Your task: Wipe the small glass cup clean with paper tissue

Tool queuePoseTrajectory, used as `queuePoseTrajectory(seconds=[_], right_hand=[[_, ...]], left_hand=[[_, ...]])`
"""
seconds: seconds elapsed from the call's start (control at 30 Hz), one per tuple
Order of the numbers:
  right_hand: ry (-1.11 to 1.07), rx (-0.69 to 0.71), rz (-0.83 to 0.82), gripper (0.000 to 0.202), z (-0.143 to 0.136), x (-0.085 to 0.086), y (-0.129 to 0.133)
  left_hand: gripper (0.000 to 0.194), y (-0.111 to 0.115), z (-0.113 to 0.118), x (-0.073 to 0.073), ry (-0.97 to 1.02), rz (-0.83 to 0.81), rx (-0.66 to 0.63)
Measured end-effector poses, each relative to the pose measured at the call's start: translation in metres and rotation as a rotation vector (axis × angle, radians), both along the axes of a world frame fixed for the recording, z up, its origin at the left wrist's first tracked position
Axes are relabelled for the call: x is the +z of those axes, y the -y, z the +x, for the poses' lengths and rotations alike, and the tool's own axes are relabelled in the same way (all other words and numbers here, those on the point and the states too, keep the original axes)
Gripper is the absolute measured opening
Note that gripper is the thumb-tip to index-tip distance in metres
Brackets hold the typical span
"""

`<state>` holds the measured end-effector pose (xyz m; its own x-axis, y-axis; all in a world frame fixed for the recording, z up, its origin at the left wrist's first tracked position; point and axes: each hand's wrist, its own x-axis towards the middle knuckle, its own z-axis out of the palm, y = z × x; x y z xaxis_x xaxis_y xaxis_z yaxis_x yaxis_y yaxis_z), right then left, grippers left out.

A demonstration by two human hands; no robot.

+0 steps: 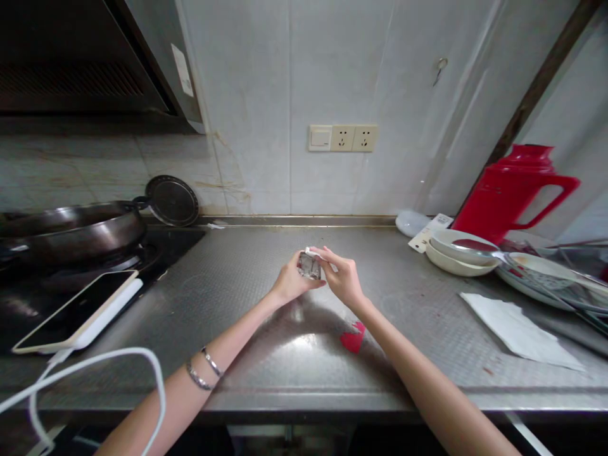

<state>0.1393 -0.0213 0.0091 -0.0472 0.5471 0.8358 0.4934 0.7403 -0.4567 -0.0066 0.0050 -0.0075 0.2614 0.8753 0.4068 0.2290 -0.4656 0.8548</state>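
Observation:
Above the middle of the metal counter, my left hand is closed around a small, grey, see-through block-shaped object that looks like a glass container. My right hand meets it from the other side, its fingers pinching a bit of white tissue against the object's top edge. What the object is exactly, I cannot make out. A torn red scrap lies on the counter just below my right wrist.
On the left are a stove with a steel pan, a round dark lid and a phone with a white cable. To the right stand a red thermos, stacked bowls, plates and a white napkin.

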Motion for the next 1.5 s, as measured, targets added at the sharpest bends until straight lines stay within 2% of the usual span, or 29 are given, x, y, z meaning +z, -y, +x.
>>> queuePoseTrajectory(seconds=[0.1, 0.37, 0.47, 0.67, 0.77, 0.97, 1.07, 1.17, 1.33, 1.5], right_hand=[[0.062, 0.071, 0.055, 0.032, -0.001, 0.002, 0.002], [0.198, 0.130, 0.159, 0.033, 0.000, 0.006, 0.011], [0.217, 0.130, 0.187, 0.032, 0.001, 0.006, 0.011], [0.103, -0.007, 0.164, 0.033, 0.002, 0.004, 0.004], [0.153, 0.043, 0.133, 0.035, 0.001, 0.003, 0.004], [0.196, 0.124, 0.152, 0.038, -0.003, 0.005, 0.012], [0.239, 0.145, 0.200, 0.036, -0.003, 0.006, 0.014], [0.331, 0.110, 0.263, 0.037, -0.002, 0.006, 0.014], [0.477, 0.053, 0.341, 0.036, -0.005, 0.006, 0.017], [0.473, 0.109, 0.292, 0.034, -0.011, 0.007, 0.023]], left_hand=[[0.068, -0.001, 0.001, 0.004, 0.069, 0.012, -0.032], [0.053, -0.014, -0.007, 0.002, 0.127, -0.086, 0.038], [0.053, -0.012, -0.009, 0.002, 0.076, -0.049, 0.078], [0.063, 0.005, -0.004, 0.009, -0.127, 0.053, 0.096], [0.061, 0.011, -0.001, 0.012, -0.215, 0.079, 0.119], [0.040, 0.009, -0.003, 0.018, -0.346, 0.114, 0.203], [0.039, 0.008, -0.005, 0.021, -0.363, 0.065, 0.211], [0.041, 0.008, -0.008, 0.019, -0.339, 0.038, 0.197], [0.037, 0.007, -0.013, 0.016, -0.325, 0.096, 0.157], [0.046, 0.001, -0.022, 0.014, -0.375, 0.173, 0.136]])
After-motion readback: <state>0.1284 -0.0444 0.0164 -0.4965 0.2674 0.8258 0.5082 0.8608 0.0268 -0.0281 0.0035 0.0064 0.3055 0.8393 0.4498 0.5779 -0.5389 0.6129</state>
